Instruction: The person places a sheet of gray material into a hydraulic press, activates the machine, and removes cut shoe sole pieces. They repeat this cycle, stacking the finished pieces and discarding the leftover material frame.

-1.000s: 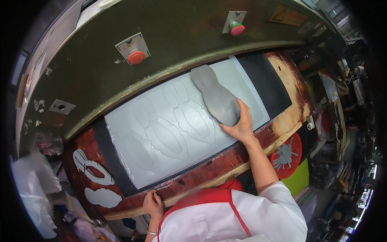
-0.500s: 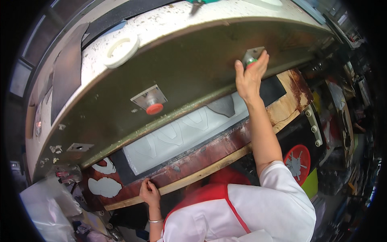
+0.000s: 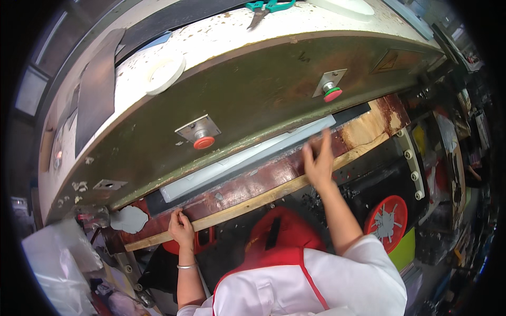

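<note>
My right hand (image 3: 320, 164) is held over the front of the reddish-brown board (image 3: 245, 192), thumb and fingers apart, with nothing in it. At the board's left front edge is my left hand (image 3: 181, 229), its fingers curled together and fingertips touching the board; whether they hold anything is hidden. A pale grey sheet (image 3: 253, 157) lies on a black mat (image 3: 156, 203) on the board. The green machine front (image 3: 253, 100) covers its far part. Left of the mat rests a loose pale grey piece (image 3: 129, 219) with a rounded outline.
Two knobs stick out of the machine front: a red push button (image 3: 204, 142) and a red button with a green collar (image 3: 332, 94). On the white top lie green-handled snips (image 3: 259, 11) and a white ring (image 3: 165, 75). A red bowl (image 3: 399, 231) with grey scraps is at the right.
My right hand has come off the green-collared button and back toward me over the board. The machine front now covers more of the sheet, hiding its cut outlines. My left hand stays at the edge.
</note>
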The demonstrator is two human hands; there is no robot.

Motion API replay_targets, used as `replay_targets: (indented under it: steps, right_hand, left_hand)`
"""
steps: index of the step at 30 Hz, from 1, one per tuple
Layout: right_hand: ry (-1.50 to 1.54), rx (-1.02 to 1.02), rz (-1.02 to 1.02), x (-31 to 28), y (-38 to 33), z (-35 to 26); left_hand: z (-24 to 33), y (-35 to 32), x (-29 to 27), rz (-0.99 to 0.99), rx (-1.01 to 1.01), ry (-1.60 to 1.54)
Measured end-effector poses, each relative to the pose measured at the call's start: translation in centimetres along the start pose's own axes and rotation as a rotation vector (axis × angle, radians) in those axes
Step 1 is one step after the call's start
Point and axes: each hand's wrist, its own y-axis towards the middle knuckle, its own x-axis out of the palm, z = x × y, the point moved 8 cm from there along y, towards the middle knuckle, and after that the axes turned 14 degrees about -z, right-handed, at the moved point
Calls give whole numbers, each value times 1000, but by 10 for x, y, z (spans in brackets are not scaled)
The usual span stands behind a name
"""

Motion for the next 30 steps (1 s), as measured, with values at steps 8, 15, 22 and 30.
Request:
replay_targets:
  steps: [8,15,22,30]
  right_hand:
    - [-160,-354,-254,33,-82,18]
    - [-270,-408,-199,-5,-122,-3]
    - [-595,-304,-231,8,-69,-13]
    - [-503,-274,-237,-4,-115,-8]
  left_hand:
    - [-18,-30,16,-24,-78,-131]
    - [0,-106,-2,-227,-249,-185]
    - [21,-110,-42,-36,-105,-54]
    - [2,-138,-23,-180,-269,72]
